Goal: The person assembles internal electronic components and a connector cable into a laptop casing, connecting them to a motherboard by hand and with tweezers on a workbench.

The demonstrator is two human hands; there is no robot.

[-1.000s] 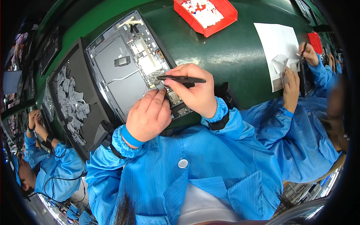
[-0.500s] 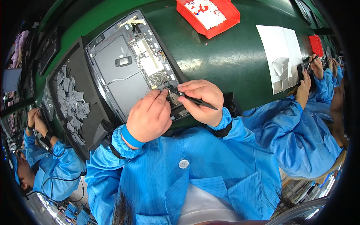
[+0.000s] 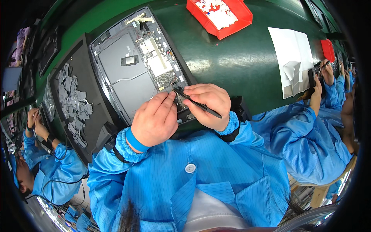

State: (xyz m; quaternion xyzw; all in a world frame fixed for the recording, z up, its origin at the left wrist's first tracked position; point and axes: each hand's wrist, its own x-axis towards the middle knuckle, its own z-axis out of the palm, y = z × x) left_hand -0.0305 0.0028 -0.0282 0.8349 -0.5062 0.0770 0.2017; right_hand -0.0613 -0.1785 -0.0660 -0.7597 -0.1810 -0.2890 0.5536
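Note:
An opened laptop base [image 3: 112,50] lies tilted on the bench in front of me, its long circuit board [image 3: 159,63] bared along the right side. My right hand [image 3: 210,103] is closed round black tweezers [image 3: 205,108], whose tips reach down to the lower part of the board. Close to those tips, my left hand [image 3: 154,120] has its fingers drawn together, fingertips on the board; anything pinched there is too small or hidden to make out. A small black rectangular part [image 3: 129,60] rests on the grey casing.
Left of the laptop, a black board [image 3: 87,120] bears a heap of torn grey pieces [image 3: 73,102]. A red bin [image 3: 245,21] of small white parts stands on the green bench [image 3: 228,62]; white paper [image 3: 286,46] lies farther right. Co-workers in blue sit on both sides.
The laptop and bench appear shifted slightly to the right in the picture. The tweezers lie at a slightly different tilt; both hands stay at the same part of the board.

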